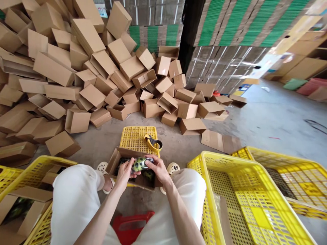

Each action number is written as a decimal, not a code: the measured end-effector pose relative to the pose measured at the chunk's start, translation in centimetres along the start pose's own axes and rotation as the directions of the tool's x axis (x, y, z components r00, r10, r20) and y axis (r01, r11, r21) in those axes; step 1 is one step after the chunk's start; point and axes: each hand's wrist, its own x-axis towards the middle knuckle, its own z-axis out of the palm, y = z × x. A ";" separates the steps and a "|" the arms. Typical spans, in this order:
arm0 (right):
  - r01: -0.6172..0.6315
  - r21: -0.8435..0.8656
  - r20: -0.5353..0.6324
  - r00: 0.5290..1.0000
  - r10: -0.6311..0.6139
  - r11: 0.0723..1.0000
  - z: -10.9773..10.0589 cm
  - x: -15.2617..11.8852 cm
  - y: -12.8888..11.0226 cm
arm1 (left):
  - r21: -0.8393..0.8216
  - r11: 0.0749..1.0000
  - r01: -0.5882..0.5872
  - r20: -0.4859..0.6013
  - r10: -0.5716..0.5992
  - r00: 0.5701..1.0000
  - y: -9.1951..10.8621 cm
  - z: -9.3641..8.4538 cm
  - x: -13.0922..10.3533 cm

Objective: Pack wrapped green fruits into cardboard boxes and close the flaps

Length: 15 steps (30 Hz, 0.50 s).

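Note:
Both my hands hold a green and black item in clear plastic wrap above an open cardboard box. My left hand grips its left end, and my right hand grips its right end, thumb on top. More dark and green wrapped items lie inside the box, partly hidden by my hands. The box rests on an upturned yellow plastic crate between my feet. A tape dispenser with yellow tape sits on that crate, just behind the box.
A large heap of cardboard boxes covers the floor ahead and left. Yellow crates stand at my right. Another yellow crate at my left holds an open box with green items. Stacked flat cardboard rises behind. A red stool is beneath me.

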 end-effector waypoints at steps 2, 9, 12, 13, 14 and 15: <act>0.001 -0.011 -0.062 0.998 -0.002 1.000 -0.1 0.1 0.1 | -0.028 1.000 0.003 0.066 -0.001 0.998 0.0 0.0 -0.3; -0.005 -0.089 -0.131 0.991 -0.007 0.996 -0.4 0.5 0.4 | -0.012 0.989 -0.145 0.206 0.144 0.968 0.2 -0.1 -1.1; -0.010 -0.076 -0.093 0.996 0.003 0.997 -0.4 0.3 0.2 | -0.048 0.994 -0.100 0.158 0.107 0.982 0.1 0.0 -0.8; -0.004 -0.058 -0.060 0.998 0.000 0.998 -0.3 0.1 0.1 | -0.075 0.993 -0.094 0.142 0.104 0.984 0.1 -0.1 -0.7; 0.005 -0.039 -0.021 1.000 -0.006 0.999 -0.2 0.0 0.0 | -0.099 0.991 -0.091 0.126 0.104 0.987 0.1 -0.1 -0.5; 0.012 -0.024 0.019 1.000 -0.011 1.000 -0.1 -0.1 -0.1 | -0.118 0.989 -0.091 0.109 0.104 0.989 0.1 -0.2 -0.5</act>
